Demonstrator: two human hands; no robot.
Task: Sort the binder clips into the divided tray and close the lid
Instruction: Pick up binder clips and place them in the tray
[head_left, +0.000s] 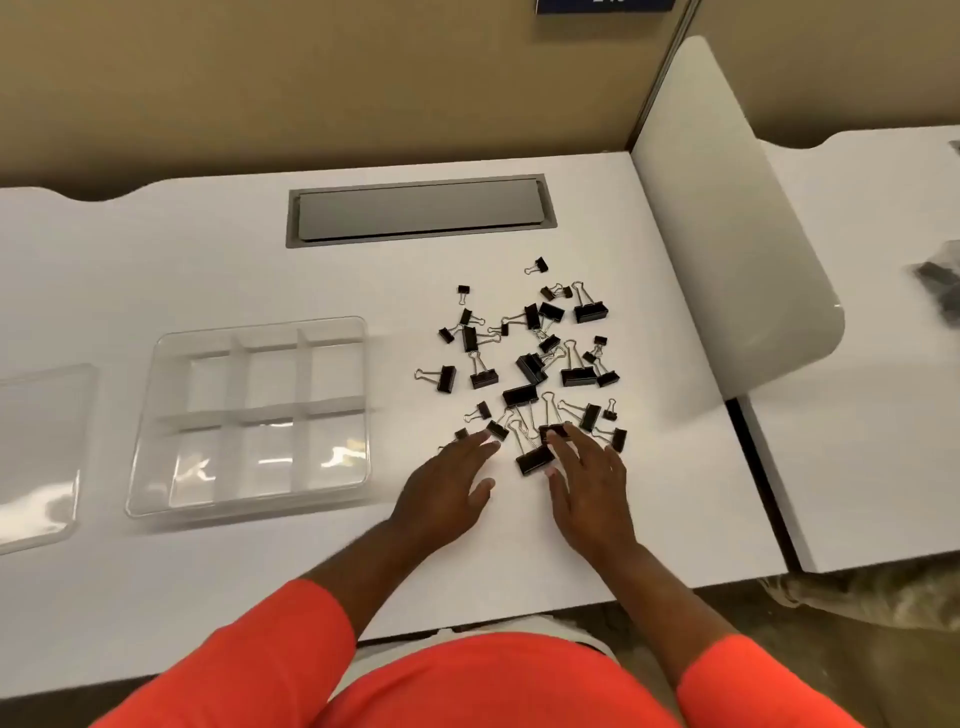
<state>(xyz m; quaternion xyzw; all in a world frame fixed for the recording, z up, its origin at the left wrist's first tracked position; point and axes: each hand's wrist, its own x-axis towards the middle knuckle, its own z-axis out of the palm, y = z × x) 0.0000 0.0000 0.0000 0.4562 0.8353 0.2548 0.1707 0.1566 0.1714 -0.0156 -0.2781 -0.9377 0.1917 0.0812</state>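
Note:
Several black binder clips (530, 364) of different sizes lie scattered on the white table, right of centre. A clear divided tray (156, 467) with six empty compartments sits to their left. Its clear lid (36, 441) lies flat at the far left edge, partly cut off. My left hand (447, 488) rests flat with fingers apart at the near edge of the pile, fingertips touching small clips. My right hand (587, 483) is spread beside it, fingertips over a large clip (535, 460) and another clip (553, 430). Neither hand grips anything.
A grey cable hatch (415, 210) is set into the table behind the clips. A white divider panel (727, 208) stands at the right, with another table (857, 415) beyond it bearing a dark object (940, 280). The table's front edge is close to my body.

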